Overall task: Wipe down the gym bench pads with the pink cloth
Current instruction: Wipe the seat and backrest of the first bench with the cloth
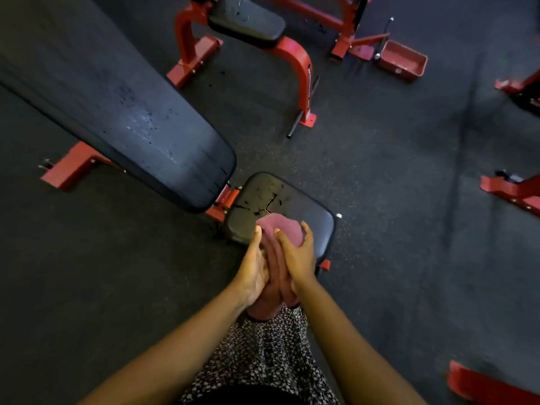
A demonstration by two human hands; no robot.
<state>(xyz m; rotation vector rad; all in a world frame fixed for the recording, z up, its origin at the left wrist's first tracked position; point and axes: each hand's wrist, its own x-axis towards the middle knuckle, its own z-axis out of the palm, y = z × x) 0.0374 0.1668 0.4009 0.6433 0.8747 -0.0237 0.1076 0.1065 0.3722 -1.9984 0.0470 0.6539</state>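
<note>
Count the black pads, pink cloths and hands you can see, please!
Black pads: 3
Pink cloth: 1
Hands: 2
Total: 6

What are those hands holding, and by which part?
The left hand and right hand hold the pink cloth, bunched between them, around its middle; both ends stick out.

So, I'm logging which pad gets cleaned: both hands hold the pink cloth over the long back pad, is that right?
Not quite. The left hand and right hand do both hold the pink cloth, but over the small cracked seat pad, not the long back pad; the head view shows it.
</note>
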